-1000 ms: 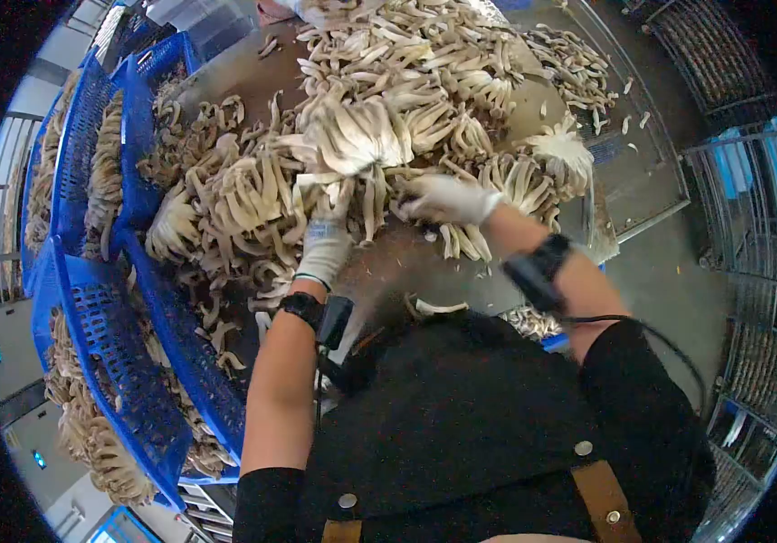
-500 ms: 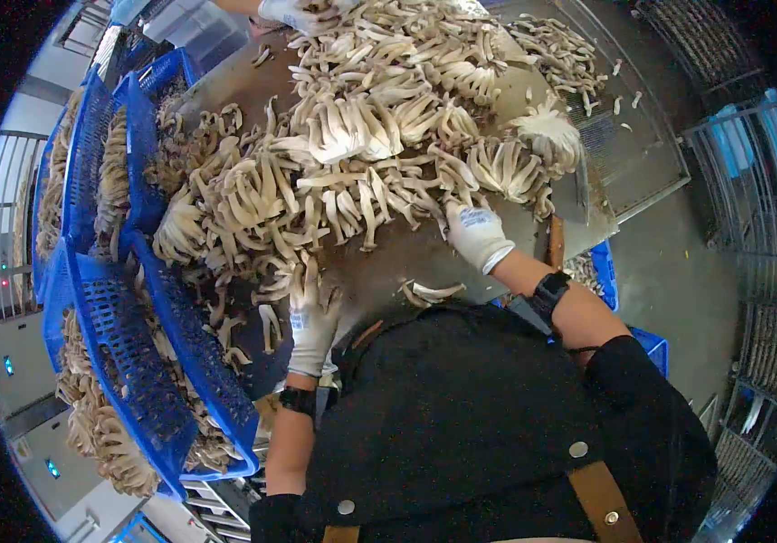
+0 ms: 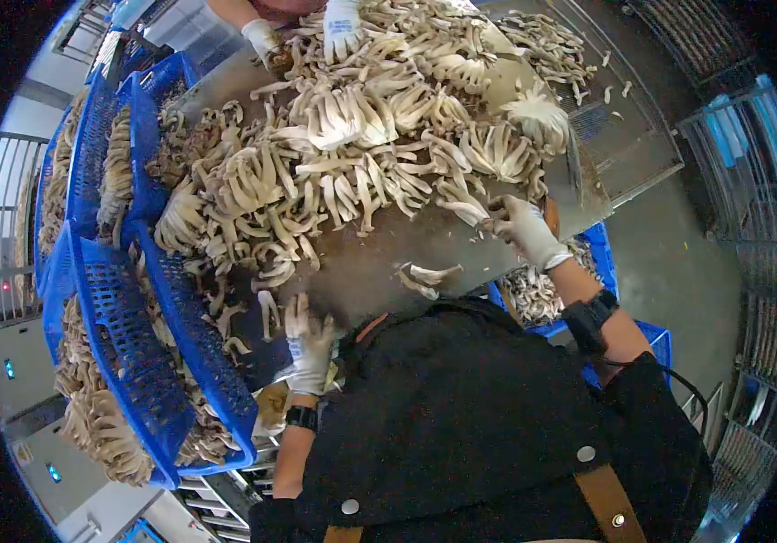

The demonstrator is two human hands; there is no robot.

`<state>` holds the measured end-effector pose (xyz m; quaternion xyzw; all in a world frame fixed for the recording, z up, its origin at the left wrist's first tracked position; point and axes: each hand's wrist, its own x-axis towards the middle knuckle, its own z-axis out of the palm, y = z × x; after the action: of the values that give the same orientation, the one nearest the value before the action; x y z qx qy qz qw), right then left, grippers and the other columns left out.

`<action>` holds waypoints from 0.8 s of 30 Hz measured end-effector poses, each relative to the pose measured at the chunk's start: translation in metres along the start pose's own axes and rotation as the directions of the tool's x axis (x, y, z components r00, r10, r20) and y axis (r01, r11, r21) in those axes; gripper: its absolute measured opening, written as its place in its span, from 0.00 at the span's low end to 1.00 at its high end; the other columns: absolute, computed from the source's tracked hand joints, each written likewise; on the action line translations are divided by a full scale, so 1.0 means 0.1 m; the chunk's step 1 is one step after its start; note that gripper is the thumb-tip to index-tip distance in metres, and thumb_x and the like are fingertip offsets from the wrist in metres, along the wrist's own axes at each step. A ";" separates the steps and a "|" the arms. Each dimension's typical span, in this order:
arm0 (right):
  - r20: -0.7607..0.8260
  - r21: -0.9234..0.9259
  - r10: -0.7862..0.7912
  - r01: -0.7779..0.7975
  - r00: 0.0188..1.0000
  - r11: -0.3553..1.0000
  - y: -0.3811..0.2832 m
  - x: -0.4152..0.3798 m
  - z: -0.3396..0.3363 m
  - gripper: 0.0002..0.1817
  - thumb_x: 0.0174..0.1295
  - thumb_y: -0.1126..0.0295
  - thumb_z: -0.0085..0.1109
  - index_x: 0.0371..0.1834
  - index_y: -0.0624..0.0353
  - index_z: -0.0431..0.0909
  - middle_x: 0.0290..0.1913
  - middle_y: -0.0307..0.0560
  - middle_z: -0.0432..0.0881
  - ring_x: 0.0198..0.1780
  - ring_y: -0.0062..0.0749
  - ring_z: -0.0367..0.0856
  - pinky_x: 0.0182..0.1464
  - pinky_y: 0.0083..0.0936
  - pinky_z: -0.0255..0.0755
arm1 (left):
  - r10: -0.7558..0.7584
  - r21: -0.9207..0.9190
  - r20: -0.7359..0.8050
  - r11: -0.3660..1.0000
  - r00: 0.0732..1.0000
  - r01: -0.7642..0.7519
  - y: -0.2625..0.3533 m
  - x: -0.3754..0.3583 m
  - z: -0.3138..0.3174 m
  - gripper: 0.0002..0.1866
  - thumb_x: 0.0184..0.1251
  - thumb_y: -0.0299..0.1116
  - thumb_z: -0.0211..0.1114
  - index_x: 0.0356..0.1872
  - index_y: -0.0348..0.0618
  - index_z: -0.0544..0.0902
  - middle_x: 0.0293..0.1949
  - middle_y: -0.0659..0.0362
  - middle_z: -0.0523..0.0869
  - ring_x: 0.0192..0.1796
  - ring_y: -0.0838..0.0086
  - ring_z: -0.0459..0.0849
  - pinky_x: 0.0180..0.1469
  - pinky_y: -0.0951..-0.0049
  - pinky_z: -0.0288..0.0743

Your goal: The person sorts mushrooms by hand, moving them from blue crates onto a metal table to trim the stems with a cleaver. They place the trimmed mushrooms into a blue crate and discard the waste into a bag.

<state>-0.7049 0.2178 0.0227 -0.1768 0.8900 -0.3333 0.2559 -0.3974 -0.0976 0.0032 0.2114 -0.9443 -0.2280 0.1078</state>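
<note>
A large heap of pale, long-stemmed mushrooms [image 3: 334, 172] covers the metal table, some in fanned clusters joined at the base. My right hand [image 3: 529, 233], in a white glove, is at the heap's near right side, its fingers curled onto a few mushroom stems [image 3: 468, 210]. At the table's near left edge, my left hand [image 3: 309, 351], also gloved, has its fingers spread and holds nothing that I can see. A loose mushroom [image 3: 269, 314] lies just beyond its fingertips. Between my hands lie a few more loose mushrooms [image 3: 433, 274].
Blue perforated crates [image 3: 130, 335] with mushrooms line the left side. Another blue crate [image 3: 601, 258] with mushrooms stands below the table's right edge. Across the table are a co-worker's gloved hands [image 3: 343, 32]. Racks [image 3: 759, 181] stand far right.
My right hand has moved right, and a few mushrooms near it have shifted right. My left hand has drawn back from the heap. The co-worker's hands have moved apart.
</note>
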 end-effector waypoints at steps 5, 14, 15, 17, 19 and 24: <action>-0.021 -0.006 -0.026 0.026 0.999 1.000 0.08 0.23 0.24 0.27 0.48 0.59 0.66 0.48 0.66 0.74 0.43 0.64 0.81 0.45 0.55 0.80 0.47 0.38 0.72 | 0.586 -0.107 0.215 0.810 0.782 -0.577 0.59 0.56 0.32 0.28 0.54 0.31 0.65 0.60 0.48 0.72 0.60 0.44 0.71 0.58 0.52 0.74 0.57 0.57 0.72; 0.044 -0.541 -0.063 0.077 0.997 0.838 0.21 -0.88 -0.62 0.20 0.59 0.56 0.59 0.45 0.62 0.74 0.35 0.60 0.79 0.41 0.57 0.78 0.46 0.44 0.71 | 0.701 -0.050 0.553 0.569 0.452 -0.821 1.02 1.16 0.69 0.28 0.62 0.31 0.53 0.66 0.53 0.66 0.38 0.55 0.82 0.39 0.63 0.82 0.42 0.61 0.78; 0.062 -0.561 0.057 -0.013 0.996 0.828 0.32 -1.01 -0.70 0.21 0.58 0.56 0.60 0.45 0.62 0.74 0.36 0.62 0.79 0.42 0.57 0.78 0.46 0.44 0.71 | 0.555 0.029 0.649 0.665 0.520 -0.746 1.04 1.18 0.66 0.27 0.62 0.31 0.53 0.65 0.51 0.66 0.35 0.55 0.82 0.37 0.64 0.82 0.42 0.61 0.78; 0.070 -0.493 0.048 -0.007 0.996 0.870 0.42 -1.02 -0.62 0.23 0.57 0.57 0.61 0.48 0.62 0.72 0.39 0.64 0.79 0.43 0.56 0.79 0.45 0.42 0.72 | 0.583 -0.081 0.407 0.790 0.703 -0.608 0.89 1.23 0.64 0.19 0.60 0.32 0.58 0.54 0.41 0.74 0.36 0.53 0.82 0.40 0.61 0.82 0.47 0.60 0.75; 0.147 -0.132 0.098 -0.079 0.984 0.988 -0.05 -0.77 -0.41 0.27 0.58 0.57 0.60 0.55 0.63 0.69 0.46 0.59 0.79 0.45 0.51 0.80 0.47 0.40 0.73 | 0.525 -0.255 0.214 0.844 0.824 -0.472 0.89 1.37 0.56 0.14 0.56 0.33 0.61 0.43 0.39 0.80 0.34 0.52 0.82 0.38 0.59 0.82 0.43 0.59 0.75; 0.394 0.917 -0.057 -0.389 0.917 0.088 -0.61 0.03 0.83 0.18 0.66 0.65 0.50 0.58 0.56 0.71 0.47 0.44 0.78 0.45 0.30 0.76 0.48 0.25 0.69 | 0.124 -0.622 0.348 0.772 0.929 0.130 1.29 1.50 0.22 0.19 0.56 0.37 0.63 0.44 0.32 0.77 0.39 0.45 0.83 0.44 0.61 0.82 0.47 0.68 0.73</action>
<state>-0.6512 0.1308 0.0092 0.0901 0.3949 -0.7726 0.4889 -0.5823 -0.0524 0.0610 0.1170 -0.8141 -0.5688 -0.0073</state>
